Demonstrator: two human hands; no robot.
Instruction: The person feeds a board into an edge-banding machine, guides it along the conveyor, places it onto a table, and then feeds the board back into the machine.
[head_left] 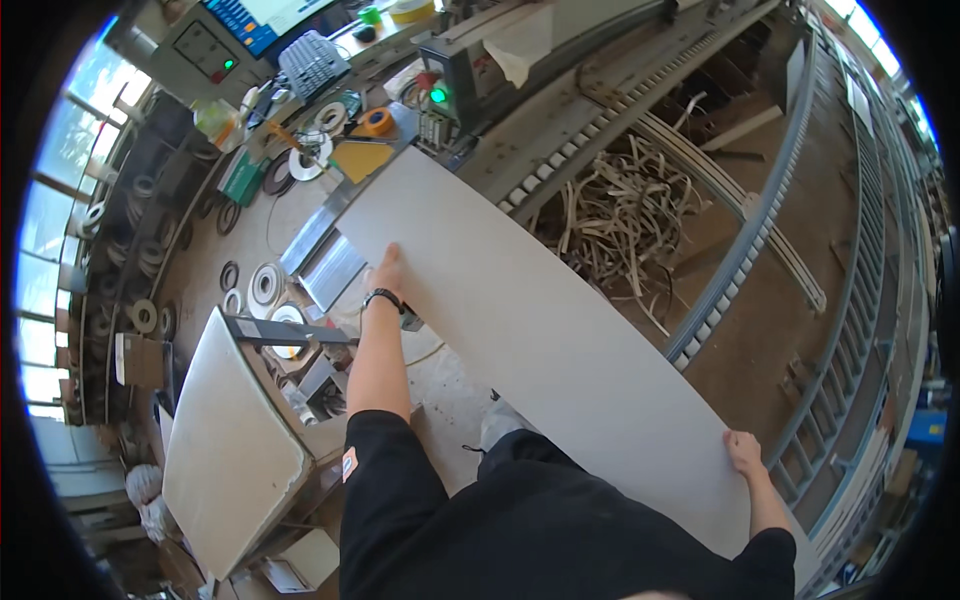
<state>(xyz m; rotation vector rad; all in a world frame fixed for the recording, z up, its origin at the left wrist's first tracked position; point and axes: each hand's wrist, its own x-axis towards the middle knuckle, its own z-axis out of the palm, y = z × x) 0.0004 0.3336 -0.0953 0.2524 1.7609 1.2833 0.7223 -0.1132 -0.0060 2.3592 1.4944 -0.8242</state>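
A long pale, flat board (530,300) stretches across the middle, from the machine at the upper left to my right side. My left hand (388,277), with a dark band at the wrist, grips the board's left long edge near its far end; part of its fingers is hidden. At the right long edge, closer to my body, my right hand (742,452) is closed on the board. The board's far end rests by the machine's metal bed (325,262).
A machine with a green light (438,96) runs along the far side. Roller tracks (735,265) extend to the right, with a heap of pale edging strips (630,205) beneath. A pale-topped table (235,440) stands left. Tape rolls (265,287) lie on the floor.
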